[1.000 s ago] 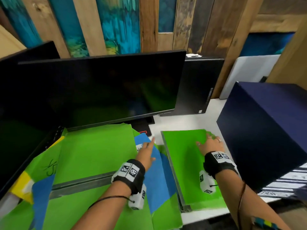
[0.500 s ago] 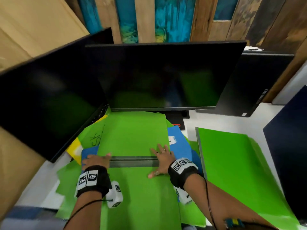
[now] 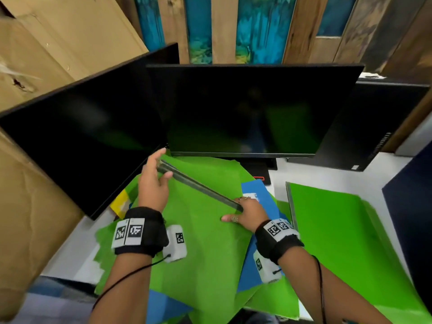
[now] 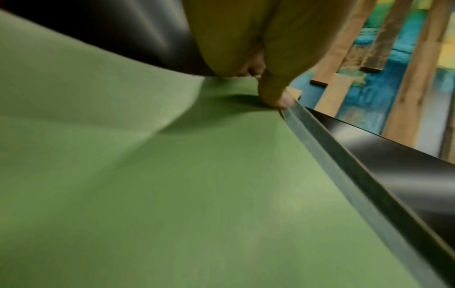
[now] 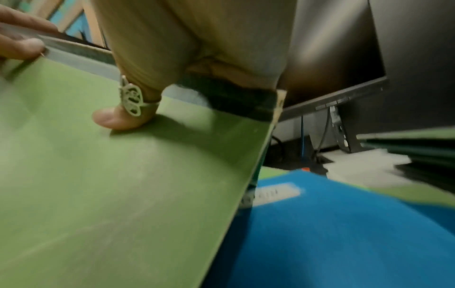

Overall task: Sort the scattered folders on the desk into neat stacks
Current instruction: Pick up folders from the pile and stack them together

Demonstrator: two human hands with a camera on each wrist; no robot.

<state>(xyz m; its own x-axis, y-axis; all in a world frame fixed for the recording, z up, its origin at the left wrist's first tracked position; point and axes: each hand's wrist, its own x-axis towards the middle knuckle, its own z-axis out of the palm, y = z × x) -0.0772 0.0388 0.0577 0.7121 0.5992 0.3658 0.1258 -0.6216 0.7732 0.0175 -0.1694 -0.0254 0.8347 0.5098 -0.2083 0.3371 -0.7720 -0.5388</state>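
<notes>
Both hands lift a green folder (image 3: 198, 230) by its grey spine (tilted): left hand (image 3: 153, 181) pinching one end, right hand (image 3: 247, 212) the other, above a blue folder (image 5: 332, 224).

So the head cam sits up high looking down and forward over the desk (image 3: 327, 181), both hands and the monitors (image 3: 245, 108) in frame. Left wrist cam is right down on the lifted green folder (image 4: 197, 194), staring along its dark spine toward the plank wall (image 4: 406, 78). Right wrist cam hugs the same folder (image 5: 123, 185) from the other end, facing the monitors, I think, it's blurry. All three share that folder
</notes>
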